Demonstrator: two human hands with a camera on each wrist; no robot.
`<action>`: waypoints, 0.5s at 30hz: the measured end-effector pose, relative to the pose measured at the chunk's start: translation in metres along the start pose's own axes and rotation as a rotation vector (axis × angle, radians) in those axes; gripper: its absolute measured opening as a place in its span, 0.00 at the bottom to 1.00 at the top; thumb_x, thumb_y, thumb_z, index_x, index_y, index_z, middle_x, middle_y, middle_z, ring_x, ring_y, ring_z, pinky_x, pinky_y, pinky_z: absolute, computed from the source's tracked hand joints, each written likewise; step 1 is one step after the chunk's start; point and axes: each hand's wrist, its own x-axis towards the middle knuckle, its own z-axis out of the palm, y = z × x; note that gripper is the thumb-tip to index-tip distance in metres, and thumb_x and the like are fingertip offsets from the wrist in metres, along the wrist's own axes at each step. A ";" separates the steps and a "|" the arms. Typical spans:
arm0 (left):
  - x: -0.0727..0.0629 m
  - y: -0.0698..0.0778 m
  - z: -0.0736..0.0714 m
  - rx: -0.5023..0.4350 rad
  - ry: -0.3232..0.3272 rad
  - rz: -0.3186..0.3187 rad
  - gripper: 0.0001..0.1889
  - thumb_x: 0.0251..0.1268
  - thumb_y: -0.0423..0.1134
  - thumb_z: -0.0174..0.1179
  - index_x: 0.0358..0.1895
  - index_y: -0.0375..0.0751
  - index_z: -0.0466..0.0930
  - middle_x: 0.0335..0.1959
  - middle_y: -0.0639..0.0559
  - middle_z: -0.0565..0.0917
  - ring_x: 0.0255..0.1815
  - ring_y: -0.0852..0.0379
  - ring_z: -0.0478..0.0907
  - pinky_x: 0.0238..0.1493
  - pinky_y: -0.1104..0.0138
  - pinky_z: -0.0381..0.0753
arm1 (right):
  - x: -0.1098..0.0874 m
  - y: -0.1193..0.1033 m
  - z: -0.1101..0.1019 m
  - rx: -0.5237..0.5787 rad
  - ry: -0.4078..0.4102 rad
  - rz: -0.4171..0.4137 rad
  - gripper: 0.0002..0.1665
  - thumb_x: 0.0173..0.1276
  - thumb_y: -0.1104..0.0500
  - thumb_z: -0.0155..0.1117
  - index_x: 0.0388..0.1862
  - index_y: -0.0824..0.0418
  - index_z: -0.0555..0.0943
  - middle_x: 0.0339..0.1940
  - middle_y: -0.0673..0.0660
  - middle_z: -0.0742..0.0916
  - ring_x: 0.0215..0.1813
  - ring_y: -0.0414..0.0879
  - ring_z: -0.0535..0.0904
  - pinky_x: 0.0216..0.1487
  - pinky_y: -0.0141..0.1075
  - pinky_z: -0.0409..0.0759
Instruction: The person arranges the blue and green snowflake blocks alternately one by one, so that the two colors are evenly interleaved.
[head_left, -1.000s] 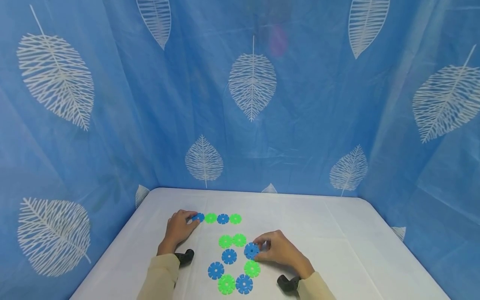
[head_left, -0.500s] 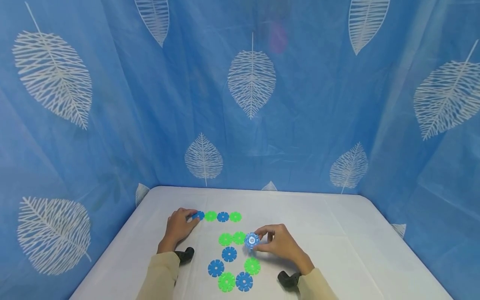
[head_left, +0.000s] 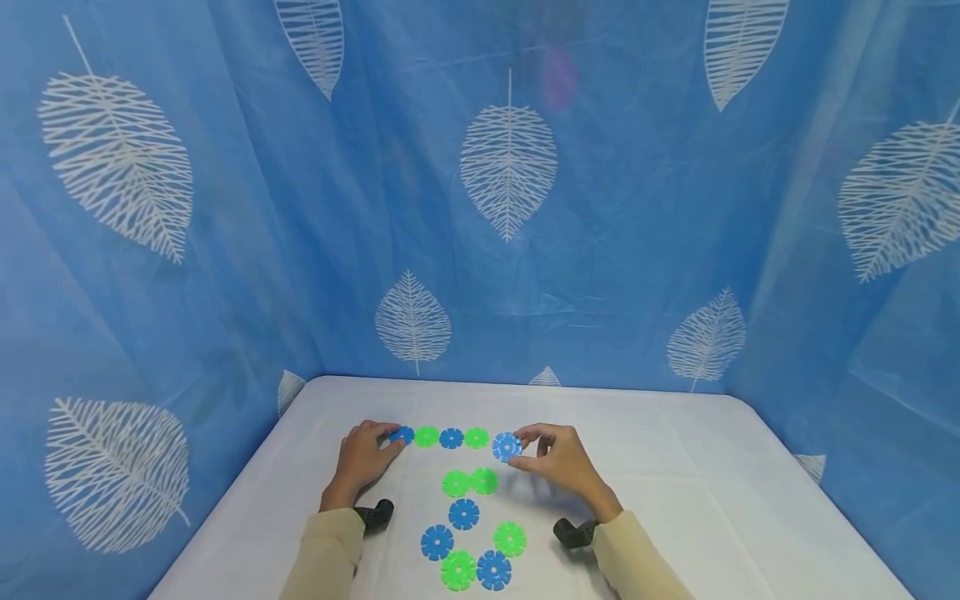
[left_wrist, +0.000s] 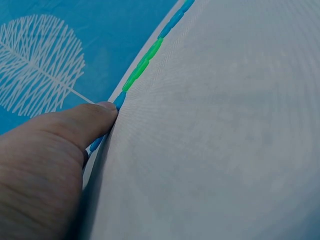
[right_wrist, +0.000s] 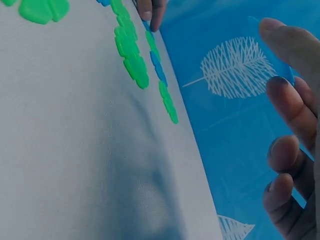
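My right hand (head_left: 561,457) pinches a blue notched interlocking disc (head_left: 507,447) between thumb and fingers. In the right wrist view that blue disc (right_wrist: 291,75) shows edge-on, raised off the table. Just left of it, a row runs along the table: a green disc (head_left: 476,437), a blue disc (head_left: 452,438), another green disc (head_left: 427,436) and a blue end disc (head_left: 405,436). My left hand (head_left: 365,457) holds that end disc by its edge, thumb and index finger on either side. The left wrist view has the thumb (left_wrist: 102,112) at the rim of the disc.
Nearer me lie two green discs (head_left: 471,482) side by side, a blue disc (head_left: 464,514), and a curve of blue (head_left: 437,542), green (head_left: 458,571), blue (head_left: 494,571) and green (head_left: 510,539) discs. A blue leaf-patterned curtain (head_left: 510,292) surrounds the white table (head_left: 637,517).
My right hand has lifted the blue disc from above the lone green one and carried it away from me, to the right end of the row. The left hand stays at the row's left end.
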 end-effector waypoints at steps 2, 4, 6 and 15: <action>0.000 0.000 -0.002 -0.001 0.005 0.001 0.21 0.65 0.51 0.65 0.58 0.49 0.84 0.57 0.43 0.81 0.61 0.42 0.75 0.64 0.43 0.70 | 0.005 0.001 0.002 -0.001 0.004 0.028 0.18 0.53 0.51 0.82 0.43 0.48 0.88 0.29 0.45 0.87 0.21 0.36 0.72 0.23 0.30 0.72; 0.000 -0.002 -0.004 0.004 0.013 -0.005 0.21 0.65 0.51 0.66 0.58 0.49 0.84 0.57 0.43 0.81 0.61 0.42 0.75 0.63 0.43 0.70 | 0.009 0.002 0.005 0.007 -0.003 0.049 0.18 0.54 0.49 0.81 0.44 0.48 0.88 0.30 0.46 0.87 0.21 0.36 0.72 0.23 0.30 0.72; 0.000 -0.003 -0.006 0.012 0.023 -0.012 0.20 0.65 0.51 0.66 0.58 0.49 0.84 0.56 0.43 0.81 0.61 0.42 0.75 0.63 0.44 0.70 | 0.013 0.002 0.008 0.016 -0.011 0.073 0.19 0.55 0.47 0.80 0.46 0.47 0.88 0.31 0.47 0.87 0.21 0.37 0.72 0.23 0.30 0.72; -0.001 -0.002 -0.002 0.004 0.010 0.010 0.20 0.64 0.51 0.66 0.57 0.49 0.85 0.55 0.44 0.82 0.58 0.43 0.76 0.62 0.44 0.71 | 0.019 0.008 0.016 0.046 0.130 0.174 0.19 0.53 0.51 0.81 0.45 0.49 0.88 0.33 0.51 0.88 0.18 0.38 0.72 0.20 0.32 0.72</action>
